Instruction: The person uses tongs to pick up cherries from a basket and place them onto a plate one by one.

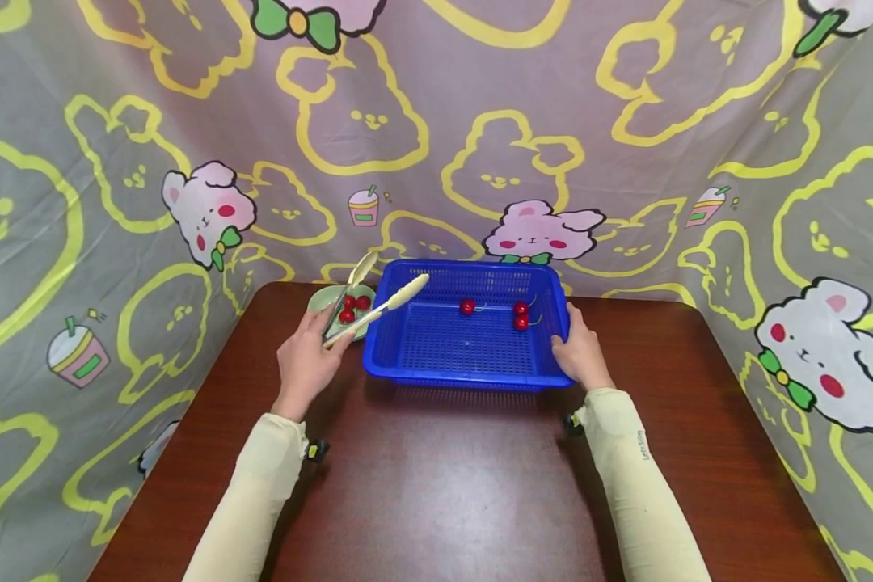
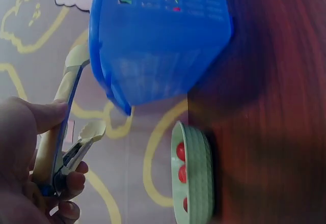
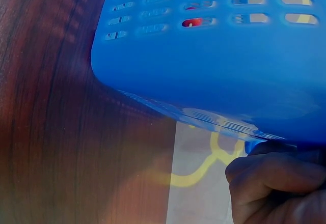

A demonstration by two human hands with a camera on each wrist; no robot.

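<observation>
My left hand (image 1: 309, 356) holds a pair of tongs (image 1: 407, 291) with cream tips. The tongs' arms stand apart, with nothing between the tips. One tip reaches over the left rim of a blue plastic basket (image 1: 466, 378); in the left wrist view the thumb presses one arm. Below the tongs, a pale green bowl (image 1: 322, 299) contains several red cherries (image 1: 363, 302). My right hand (image 1: 585, 356) grips the basket's right rim. Inside the basket lie one cherry (image 1: 468, 307) near the middle and two stemmed cherries (image 1: 521, 322) at the right.
Basket and bowl stand side by side at the back of a dark brown wooden table (image 1: 422, 485). A grey cartoon-printed cloth (image 1: 436, 186) hangs behind the table and along both sides. The bowl is close to the basket's left wall.
</observation>
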